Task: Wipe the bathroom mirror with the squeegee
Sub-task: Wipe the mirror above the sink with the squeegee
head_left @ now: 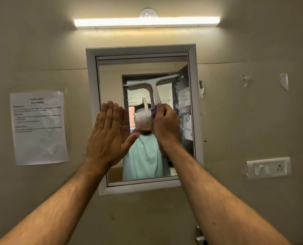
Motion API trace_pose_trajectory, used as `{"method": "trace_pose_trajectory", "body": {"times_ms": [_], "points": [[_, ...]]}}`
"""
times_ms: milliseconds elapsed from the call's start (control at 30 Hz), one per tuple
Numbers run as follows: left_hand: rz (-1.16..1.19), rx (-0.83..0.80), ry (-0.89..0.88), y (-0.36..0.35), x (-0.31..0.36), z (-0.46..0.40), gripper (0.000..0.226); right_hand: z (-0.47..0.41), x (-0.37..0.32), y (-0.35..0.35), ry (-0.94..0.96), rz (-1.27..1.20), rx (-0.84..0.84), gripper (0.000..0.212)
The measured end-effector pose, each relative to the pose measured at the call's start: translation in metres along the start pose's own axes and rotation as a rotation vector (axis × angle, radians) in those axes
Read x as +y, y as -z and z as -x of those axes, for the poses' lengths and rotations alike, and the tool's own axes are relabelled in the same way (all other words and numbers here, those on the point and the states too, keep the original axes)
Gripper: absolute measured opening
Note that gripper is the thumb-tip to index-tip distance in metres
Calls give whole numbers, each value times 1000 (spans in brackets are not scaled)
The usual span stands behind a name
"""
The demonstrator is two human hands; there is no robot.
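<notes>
A mirror in a white frame [92, 106] hangs on the beige wall straight ahead. A white squeegee [154, 89] with a blue grip is pressed on the glass, its blade lying slightly tilted across the upper middle. My right hand [165, 123] is closed round the squeegee's handle below the blade. My left hand [110, 133] lies flat with fingers together, palm against the mirror's left edge and frame. The glass reflects a person in a pale green shirt. Smears and spots show on the mirror's right side.
A printed paper sheet [39, 128] is taped to the wall left of the mirror. A white switch and socket plate [269, 167] sits at the lower right. A tube light [147, 22] glows above. A metal fitting [199, 236] shows at the bottom edge.
</notes>
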State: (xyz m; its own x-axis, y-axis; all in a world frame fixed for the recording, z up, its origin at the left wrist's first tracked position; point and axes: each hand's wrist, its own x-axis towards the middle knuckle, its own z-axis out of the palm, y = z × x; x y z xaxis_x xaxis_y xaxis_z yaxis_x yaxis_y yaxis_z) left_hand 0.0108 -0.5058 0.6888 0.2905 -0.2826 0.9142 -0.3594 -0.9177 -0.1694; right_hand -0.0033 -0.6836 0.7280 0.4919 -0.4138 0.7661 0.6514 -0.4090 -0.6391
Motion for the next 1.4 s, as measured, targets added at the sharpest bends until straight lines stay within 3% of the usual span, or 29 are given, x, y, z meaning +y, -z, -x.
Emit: {"method": "trace_pose_trajectory", "body": {"times_ms": [100, 200, 367, 567, 900, 1233, 1400], "points": [[16, 8, 13, -2, 3, -3, 97, -29, -33, -5, 85, -51, 26, 28], [20, -4, 30, -3, 0, -6, 98, -54, -56, -10, 54, -74, 2, 29], [21, -1, 42, -3, -8, -10, 99, -40, -33, -18, -11, -87, -50, 36], [14, 2, 28, -9, -12, -6, 97, -2, 11, -20, -27, 34, -40, 30], [-1, -14, 3, -7, -16, -6, 97, -44, -34, -23, 23, -37, -33, 31], [-20, -13, 16, -6, -18, -5, 99, 5, 23, -21, -13, 59, -56, 30], [-41, -21, -3, -6, -17, -4, 97, -19, -2, -13, 57, 48, 4, 30]]}}
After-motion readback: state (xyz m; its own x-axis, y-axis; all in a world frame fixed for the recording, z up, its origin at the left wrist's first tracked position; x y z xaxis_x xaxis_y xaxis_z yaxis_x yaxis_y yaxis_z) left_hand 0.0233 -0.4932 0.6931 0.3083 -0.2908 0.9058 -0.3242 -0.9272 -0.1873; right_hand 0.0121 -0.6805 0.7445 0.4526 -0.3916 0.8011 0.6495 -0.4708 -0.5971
